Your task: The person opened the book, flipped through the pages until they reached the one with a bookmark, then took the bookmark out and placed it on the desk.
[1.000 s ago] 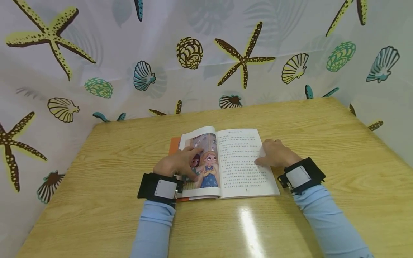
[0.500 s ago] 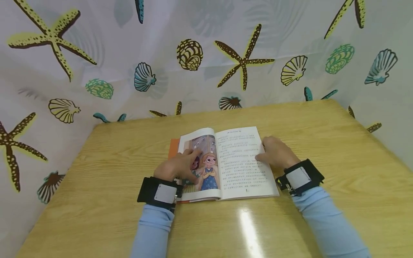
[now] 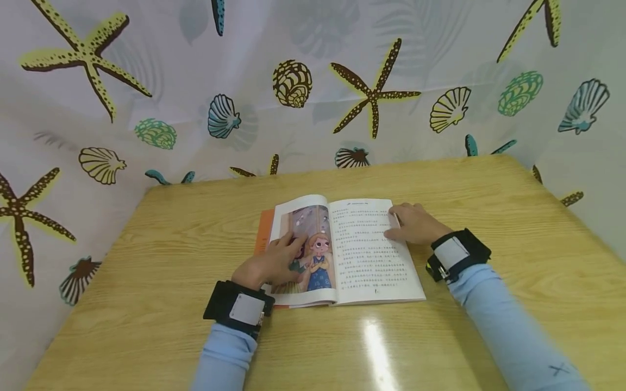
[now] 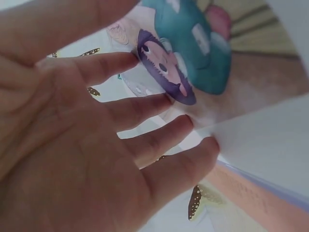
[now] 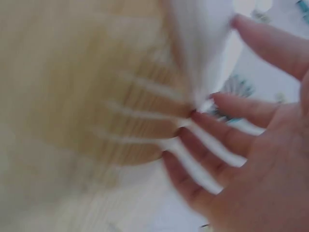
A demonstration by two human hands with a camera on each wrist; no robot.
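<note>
An open book (image 3: 369,255) lies on the table, with a colour picture (image 3: 318,263) on its left page and lines of text on its right. My left hand (image 3: 270,264) rests on the left page, fingers spread. In the left wrist view, fingertips of the left hand (image 4: 91,130) touch the picture and the page's outer margin. At the upper right edge of the book is my right hand (image 3: 415,224), its thumb over the right page. The right wrist view is blurred; there the right hand's (image 5: 256,140) fingers extend to the page edge and tabletop.
The wooden table (image 3: 186,233) extends around the book on all sides. Behind it hangs a pale cloth (image 3: 186,81) printed with starfish and shells. An orange cover flap (image 3: 264,228) sticks out at the book's left.
My right hand has slid a little up the right page's edge. That page's top corner rose slightly half a second ago and now lies lower. The left fingers have spread flatter on the picture.
</note>
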